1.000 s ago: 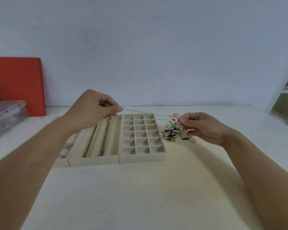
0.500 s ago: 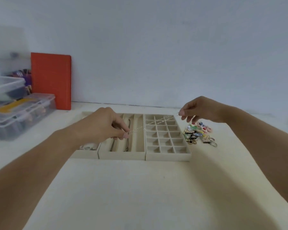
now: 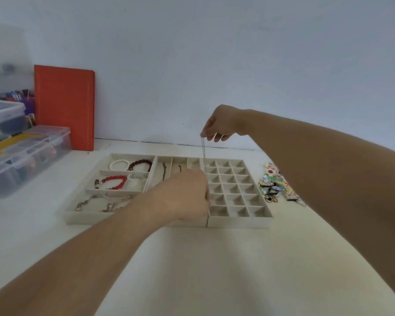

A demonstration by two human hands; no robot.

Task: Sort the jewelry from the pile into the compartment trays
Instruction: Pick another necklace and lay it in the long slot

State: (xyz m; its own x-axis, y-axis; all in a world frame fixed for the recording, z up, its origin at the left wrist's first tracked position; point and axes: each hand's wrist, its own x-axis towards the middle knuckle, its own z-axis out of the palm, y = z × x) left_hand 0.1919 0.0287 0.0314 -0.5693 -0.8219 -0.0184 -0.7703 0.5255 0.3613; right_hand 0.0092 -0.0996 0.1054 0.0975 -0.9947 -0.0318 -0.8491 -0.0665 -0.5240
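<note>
While the right hand point(image 3: 221, 123), upper centre of the frame, pinches the top end of a thin chain point(image 3: 203, 151) between fingertips, the left hand point(image 3: 185, 195) at centre has its fingers curled round the lower end. Chain hangs stretched, near upright, over the seam between the long-slot tray point(image 3: 180, 161) and the grid tray point(image 3: 240, 221). Jewelry pile point(image 3: 275, 185) lies right of the trays; bracelets fill the left tray point(image 3: 82, 218).
</note>
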